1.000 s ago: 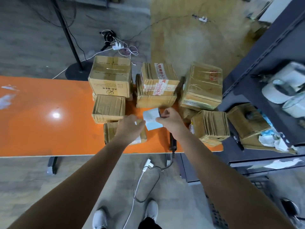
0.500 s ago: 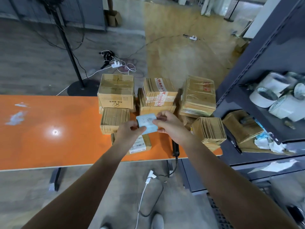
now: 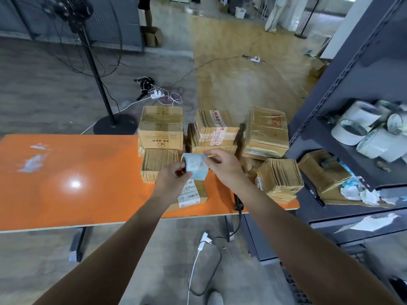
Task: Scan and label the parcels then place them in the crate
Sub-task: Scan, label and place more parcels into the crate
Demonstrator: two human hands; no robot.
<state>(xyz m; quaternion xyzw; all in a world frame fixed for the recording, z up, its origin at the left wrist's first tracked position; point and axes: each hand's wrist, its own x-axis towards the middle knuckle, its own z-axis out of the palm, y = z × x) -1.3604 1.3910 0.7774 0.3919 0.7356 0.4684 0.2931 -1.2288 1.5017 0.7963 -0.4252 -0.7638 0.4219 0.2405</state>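
A pale blue roll of labels is held up over the orange table. My left hand grips its left end. My right hand pinches its upper right edge. Below my hands lies a small cardboard parcel with a white printed label on it. Several cardboard parcels are stacked behind: one with a logo, one with red-printed tape, a large one and a smaller one at the right. No crate is in view.
A dark metal shelf stands at the right with white tape rolls and a box. A black scanner handle lies at the table's front edge, its cable hanging down. A standing fan is behind the table.
Both hands lifted the blue label roll up off the labelled parcel and turned it. The view tilted upward, showing more of the room.
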